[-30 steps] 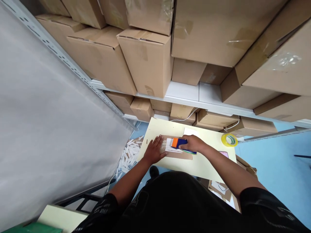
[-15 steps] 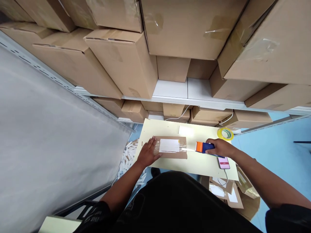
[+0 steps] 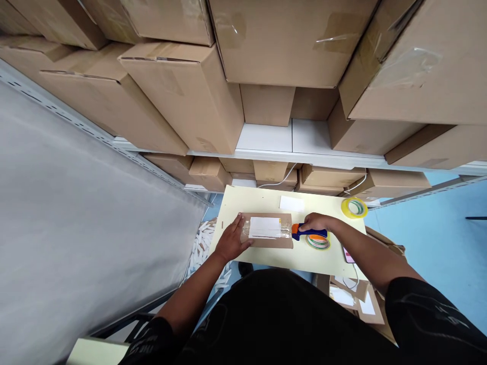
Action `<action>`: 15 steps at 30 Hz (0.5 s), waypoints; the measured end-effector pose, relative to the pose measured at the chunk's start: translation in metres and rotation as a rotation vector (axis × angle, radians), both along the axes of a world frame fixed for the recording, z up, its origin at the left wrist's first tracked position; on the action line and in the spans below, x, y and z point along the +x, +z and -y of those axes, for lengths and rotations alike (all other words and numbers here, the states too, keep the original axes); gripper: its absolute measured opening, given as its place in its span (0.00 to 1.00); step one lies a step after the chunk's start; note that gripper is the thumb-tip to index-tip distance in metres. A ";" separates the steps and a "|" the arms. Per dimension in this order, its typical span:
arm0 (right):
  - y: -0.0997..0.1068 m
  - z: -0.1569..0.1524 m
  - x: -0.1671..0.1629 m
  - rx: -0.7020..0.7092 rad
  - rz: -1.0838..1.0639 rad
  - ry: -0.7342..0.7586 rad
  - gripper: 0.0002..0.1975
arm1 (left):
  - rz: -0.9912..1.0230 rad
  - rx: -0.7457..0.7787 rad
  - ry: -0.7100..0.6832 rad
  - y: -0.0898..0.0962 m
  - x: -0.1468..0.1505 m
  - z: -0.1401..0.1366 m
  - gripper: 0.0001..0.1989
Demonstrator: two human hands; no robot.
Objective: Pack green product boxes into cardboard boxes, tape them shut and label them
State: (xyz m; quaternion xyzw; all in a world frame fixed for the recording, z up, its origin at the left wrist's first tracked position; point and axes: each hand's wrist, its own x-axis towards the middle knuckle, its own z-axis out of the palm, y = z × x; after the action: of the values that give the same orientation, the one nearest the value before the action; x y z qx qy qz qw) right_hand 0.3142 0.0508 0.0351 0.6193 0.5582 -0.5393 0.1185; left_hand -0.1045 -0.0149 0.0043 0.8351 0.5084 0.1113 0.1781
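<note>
A small cardboard box (image 3: 266,244) lies flat on the pale table (image 3: 258,257). Clear tape and a white label (image 3: 265,227) cover its top. My left hand (image 3: 231,239) grips the box's left end, fingers at the far edge and thumb at the near edge. My right hand (image 3: 317,223) is closed round the handle of a blue and orange tape dispenser (image 3: 312,233). The dispenser's orange front is at the box's right edge, and its tape roll (image 3: 318,242) hangs on the near side.
A yellow tape roll (image 3: 354,208) lies at the table's far right corner, and a white paper (image 3: 291,203) lies behind the box. Near the right edge is a phone (image 3: 348,255) with a cable. Shelves of large cartons (image 3: 178,96) rise beyond. Labelled boxes (image 3: 375,306) sit below at right.
My right hand has brought the tape dispenser left, from a gap off the box to its right edge, and turned it so the roll shows. My left hand has stayed on the box.
</note>
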 end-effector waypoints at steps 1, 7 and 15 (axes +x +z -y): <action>-0.004 0.001 0.001 -0.059 -0.003 -0.037 0.28 | 0.009 -0.008 0.001 0.000 0.000 0.000 0.51; -0.028 0.053 0.012 -0.051 0.168 -0.251 0.27 | 0.124 -0.046 -0.011 -0.003 -0.005 0.001 0.45; -0.072 0.140 -0.011 0.534 0.544 -0.154 0.21 | 0.472 -0.174 0.184 -0.020 0.001 0.006 0.37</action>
State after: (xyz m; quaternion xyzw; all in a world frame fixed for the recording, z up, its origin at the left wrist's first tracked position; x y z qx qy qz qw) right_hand 0.3035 -0.0888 -0.0366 0.7890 0.5788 -0.1984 0.0559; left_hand -0.1037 -0.0209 -0.0160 0.7177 0.5342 0.2747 0.3522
